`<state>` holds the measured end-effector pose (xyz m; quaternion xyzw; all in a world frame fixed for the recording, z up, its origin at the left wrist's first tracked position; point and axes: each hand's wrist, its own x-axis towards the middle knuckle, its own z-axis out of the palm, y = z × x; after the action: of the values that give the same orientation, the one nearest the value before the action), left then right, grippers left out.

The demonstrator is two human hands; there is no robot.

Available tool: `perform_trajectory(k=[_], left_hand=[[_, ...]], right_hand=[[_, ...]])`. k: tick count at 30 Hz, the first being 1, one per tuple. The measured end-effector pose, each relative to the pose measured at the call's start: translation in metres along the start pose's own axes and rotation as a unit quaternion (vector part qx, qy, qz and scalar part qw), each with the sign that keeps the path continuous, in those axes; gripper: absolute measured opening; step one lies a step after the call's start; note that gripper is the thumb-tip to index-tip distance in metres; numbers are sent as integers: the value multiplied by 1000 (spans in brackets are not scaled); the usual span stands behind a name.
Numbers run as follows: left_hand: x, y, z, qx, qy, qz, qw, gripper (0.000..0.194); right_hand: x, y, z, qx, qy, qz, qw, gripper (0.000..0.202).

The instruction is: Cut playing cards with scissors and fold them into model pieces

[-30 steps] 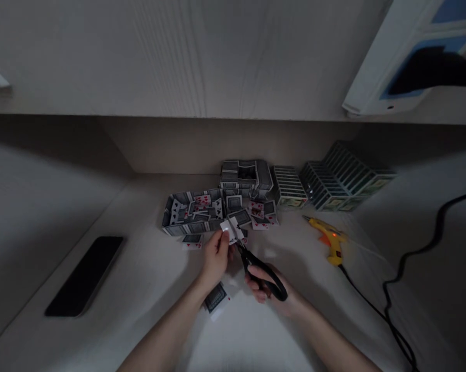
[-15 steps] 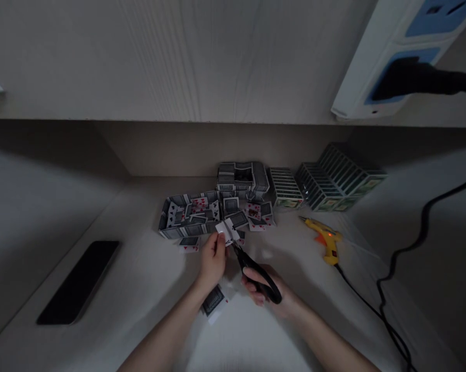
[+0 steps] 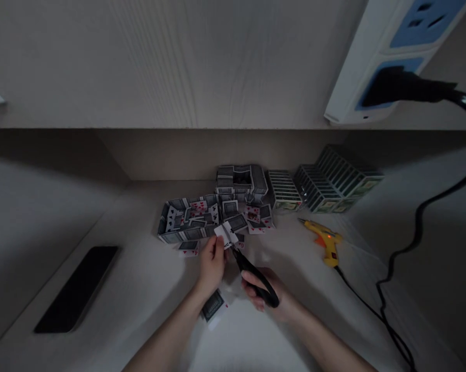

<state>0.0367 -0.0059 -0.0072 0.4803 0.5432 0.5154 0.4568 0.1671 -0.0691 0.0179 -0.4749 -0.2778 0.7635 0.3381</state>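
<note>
Between thumb and fingers, my left hand (image 3: 212, 261) pinches a white playing card (image 3: 226, 234) by its near edge. My right hand (image 3: 264, 290) is wrapped round the black handles of a pair of scissors (image 3: 255, 276), whose blades point up and left to the card's lower right edge. How far the blades are apart is too small to tell. Just beyond the card stands an open box made of playing cards (image 3: 188, 231), with loose cards and pieces inside. More loose cards (image 3: 257, 217) lie to its right. Below my left wrist lie several cards (image 3: 213, 306), partly hidden by the forearm.
A black phone (image 3: 78, 288) lies at the left. At the right rests a yellow glue gun (image 3: 325, 240) with a lit orange light and a trailing cable. Along the back stand a card-built box (image 3: 241, 182) and striped card stacks (image 3: 285, 188). A power strip (image 3: 376, 72) hangs above.
The view has shifted slightly. The scissors have drawn back a little towards the card's lower right edge, while my left hand keeps its hold on the card.
</note>
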Motion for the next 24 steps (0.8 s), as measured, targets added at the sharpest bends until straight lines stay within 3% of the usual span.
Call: perform_trajectory(k=[10, 24], left_hand=[[2, -5, -1, -14, 9, -6, 1000, 36], [3, -1, -2, -87, 37, -75, 993, 29]], right_hand=[[2, 4, 1, -3, 14, -19, 1000, 47], [3, 4, 2, -61, 29, -31, 997, 44]])
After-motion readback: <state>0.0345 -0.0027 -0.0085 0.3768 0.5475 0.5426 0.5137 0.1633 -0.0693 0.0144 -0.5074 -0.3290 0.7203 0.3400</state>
